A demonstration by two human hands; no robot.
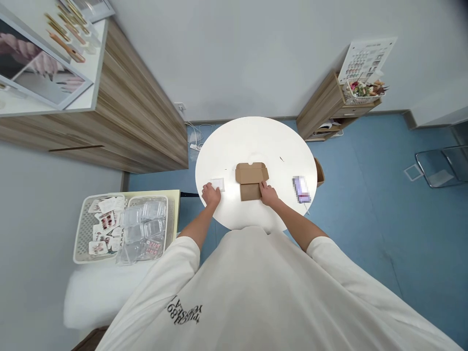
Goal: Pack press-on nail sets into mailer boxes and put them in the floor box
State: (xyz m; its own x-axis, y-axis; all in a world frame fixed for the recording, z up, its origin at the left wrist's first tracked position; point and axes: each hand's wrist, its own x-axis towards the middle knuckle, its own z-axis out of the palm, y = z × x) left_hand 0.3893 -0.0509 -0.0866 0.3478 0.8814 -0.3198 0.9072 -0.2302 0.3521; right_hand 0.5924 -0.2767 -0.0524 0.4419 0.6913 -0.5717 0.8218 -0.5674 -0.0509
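An open brown cardboard box [251, 191] lies on the round white table [256, 136], its lid folded back toward the far side. At the box's right wall, my right hand [269, 193] is closed, with the fingers over the edge and the thumb side toward the inside. The box's inside shows bare brown card. To the left, a flat white packet [218, 183] rests on the tabletop. My left hand [211, 194] has its fingers bent around the packet's left and near edge; the fingertips are partly hard to make out.
A purple pixelated item [302, 189] lies near the table's right edge. Small dark bits are on the tabletop. At left, white baskets [81, 234] hold printed cards and clear plastic cases. A wooden cabinet [146, 102] stands left, a smaller one [321, 105] at back right.
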